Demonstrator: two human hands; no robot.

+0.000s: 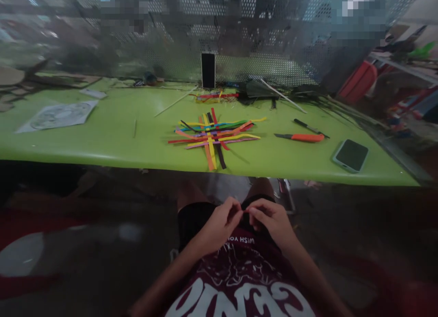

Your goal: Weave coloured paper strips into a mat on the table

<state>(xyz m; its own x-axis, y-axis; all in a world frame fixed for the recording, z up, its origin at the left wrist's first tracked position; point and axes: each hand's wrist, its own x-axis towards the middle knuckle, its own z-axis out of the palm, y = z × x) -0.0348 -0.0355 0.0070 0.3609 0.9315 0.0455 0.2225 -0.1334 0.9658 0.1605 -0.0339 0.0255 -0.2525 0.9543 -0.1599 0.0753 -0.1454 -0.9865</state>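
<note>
My left hand (227, 216) and my right hand (267, 216) meet above my lap, below the table's front edge. Thumb and fingers of each pinch a short red strip (246, 211), only a bit of which shows between them. Beyond them, on the green table (143, 148), lies a loose weave of coloured strips (212, 137). Yellow, orange, black and red strips run front to back, crossed by others running sideways, with their ends sticking out unevenly.
Right of the weave lie an orange-handled knife (306, 137), a black tool (308, 126) and a phone (351, 155). A dark phone (208, 70) stands at the back by a mesh screen (164, 48). A drawn sheet (59, 115) lies left.
</note>
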